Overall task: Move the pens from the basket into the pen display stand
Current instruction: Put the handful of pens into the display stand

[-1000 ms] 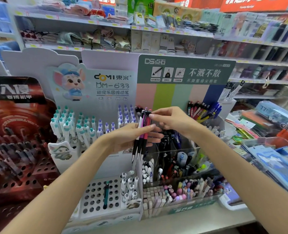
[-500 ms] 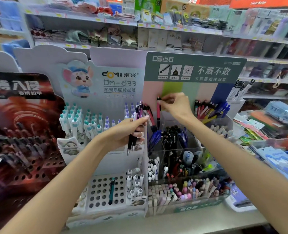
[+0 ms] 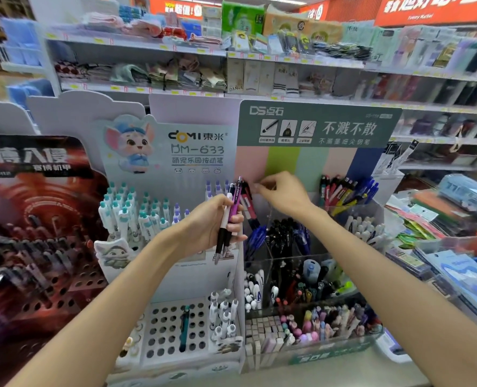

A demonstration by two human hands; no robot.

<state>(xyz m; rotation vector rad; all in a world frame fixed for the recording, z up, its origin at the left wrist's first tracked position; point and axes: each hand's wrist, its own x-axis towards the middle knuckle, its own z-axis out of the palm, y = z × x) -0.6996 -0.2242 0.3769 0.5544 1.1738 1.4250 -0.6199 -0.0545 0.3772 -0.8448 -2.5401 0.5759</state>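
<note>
Shop shelving fills everything ahead of me, with a pale table [image 3: 343,370] edge nearest, carrying the pen stands.

Closest on it, the white stand [image 3: 175,331] has a tray of round holes with one teal pen [image 3: 185,328] standing in it and a few white pens at its right corner. Just right of that, the clear stand [image 3: 301,275] steps upward in compartments: erasers and pastel pens in front, mixed pens in the middle, then black and blue pens higher up.

My left hand [image 3: 209,227] is raised in front of the seam between the two stands, its grip clenched round a small bundle of pens [image 3: 229,219], purple, white and black, tips pointing down and caps up.

Beyond it, my right hand [image 3: 284,194] reaches to the back row of the clear stand, fingertips pinched together beside the red pens [image 3: 248,202] leaning there; I cannot tell whether the grip grasps anything.

Further right in that back row lean more red, black and blue pens. Behind stand the green header card [image 3: 318,124] and the mouse card [image 3: 136,143], then shelves [image 3: 231,57] of folded cloth and packets.
</note>
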